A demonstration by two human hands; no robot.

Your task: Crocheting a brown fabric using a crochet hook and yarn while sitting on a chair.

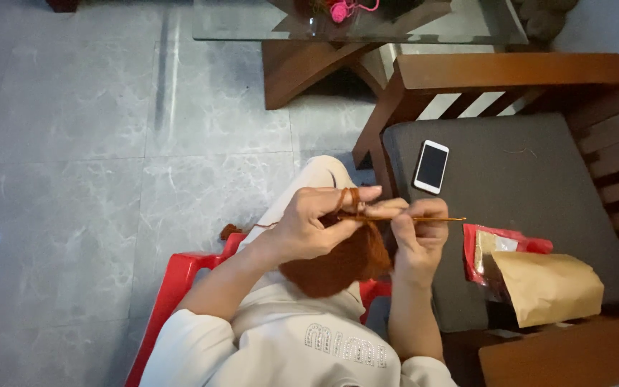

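My left hand (317, 222) pinches the top edge of a rust-brown crocheted piece (338, 265), with brown yarn (349, 198) looped over its index finger. The piece hangs below both hands over my lap. My right hand (418, 233) is closed around a thin golden crochet hook (442, 218), whose shaft sticks out to the right and whose tip meets the work between the two hands. A strand of yarn trails left to a small brown yarn end (229, 231) by my knee.
I sit on a red plastic stool (173, 294) on grey marble floor. A wooden chair (510, 72) with a dark grey cushion (517, 186) holds a white phone (431, 166), a red packet (499, 247) and a brown paper bag (549, 287). A glass table (360, 25) stands ahead.
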